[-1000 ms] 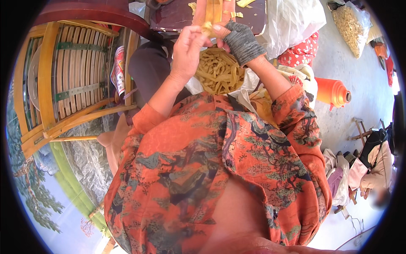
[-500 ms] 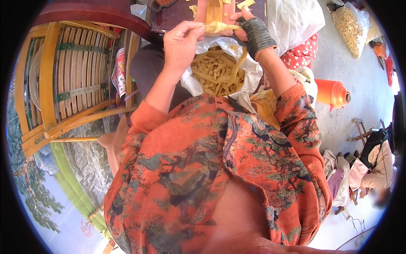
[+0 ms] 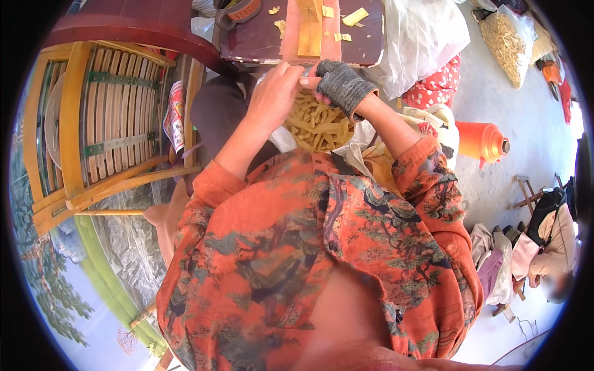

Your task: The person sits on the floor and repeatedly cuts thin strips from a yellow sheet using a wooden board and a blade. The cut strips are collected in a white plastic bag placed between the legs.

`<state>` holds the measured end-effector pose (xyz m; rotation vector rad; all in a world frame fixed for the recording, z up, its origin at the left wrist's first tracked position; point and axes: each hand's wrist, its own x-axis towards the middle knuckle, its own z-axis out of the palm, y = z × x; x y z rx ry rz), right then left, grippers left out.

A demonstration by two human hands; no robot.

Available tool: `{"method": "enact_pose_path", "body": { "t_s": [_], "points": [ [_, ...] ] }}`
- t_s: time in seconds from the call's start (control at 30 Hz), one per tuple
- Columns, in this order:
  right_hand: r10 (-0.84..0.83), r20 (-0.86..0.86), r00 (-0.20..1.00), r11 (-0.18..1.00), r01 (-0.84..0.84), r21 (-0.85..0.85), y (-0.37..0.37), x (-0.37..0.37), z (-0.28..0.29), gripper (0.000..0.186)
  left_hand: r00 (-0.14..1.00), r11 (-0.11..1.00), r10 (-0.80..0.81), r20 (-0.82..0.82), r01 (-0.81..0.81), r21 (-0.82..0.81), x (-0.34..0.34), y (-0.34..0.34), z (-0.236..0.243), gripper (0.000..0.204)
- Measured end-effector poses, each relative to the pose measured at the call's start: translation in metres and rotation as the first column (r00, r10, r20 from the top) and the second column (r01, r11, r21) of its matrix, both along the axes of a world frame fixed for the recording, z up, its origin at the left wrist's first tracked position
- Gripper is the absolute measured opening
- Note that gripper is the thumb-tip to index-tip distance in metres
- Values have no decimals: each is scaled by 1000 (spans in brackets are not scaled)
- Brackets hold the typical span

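Observation:
My bare left hand [image 3: 277, 93] and my right hand [image 3: 340, 85], which wears a grey fingerless wrap, meet at the near edge of the dark red table. Fingers of both are curled closed and touch each other; what they pinch between them is hidden. Right below them a white plastic bag [image 3: 365, 133] holds many curled yellowish-tan strips [image 3: 318, 127]. Just beyond my hands a yellow wooden block or stand [image 3: 309, 37] sits on a pink strip of cloth [image 3: 291, 40], with small pale yellow scraps [image 3: 355, 17] around it.
The dark red table [image 3: 253, 43] bears a grey and orange container [image 3: 241, 11]. White plastic [image 3: 427, 34] and a red flowered bundle [image 3: 433, 83] lie to the right, near an orange flask [image 3: 479, 142]. A slatted wooden chair [image 3: 77, 117] is at the left. Another person [image 3: 557, 247] is far right.
Both hands have drawn nearer to me and come together. The knotted yellow strip that was stretched between them is now out of sight, and the wooden block shows more fully.

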<state>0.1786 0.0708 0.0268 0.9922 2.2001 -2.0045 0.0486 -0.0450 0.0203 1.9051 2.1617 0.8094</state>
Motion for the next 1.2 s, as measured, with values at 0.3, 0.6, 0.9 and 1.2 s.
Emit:
{"method": "enact_pose_path", "body": {
  "t_s": [0.3, 0.6, 0.9, 1.2],
  "points": [
    [186, -295, 937, 796, 32, 604, -14, -1, 9, 36, 936, 947, -3, -351, 116, 301, -56, 24, -39, 7],
    [-183, -41, 982, 748, 166, 643, 50, -10, -20, 26, 22, 998, 64, 998, 24, -64, -40, 49, -10, 23],
    [-263, -206, 943, 600, 327, 730, 60, -28, -34, 38, 748, 986, 135, 649, -165, -15, -59, 82, -27, 18],
    [-142, 89, 986, 600, 15, 800, 77, -30, -69, 34, 948, 924, 304, 93, -269, -272, -49, 83, -21, 28]
  ]
}}
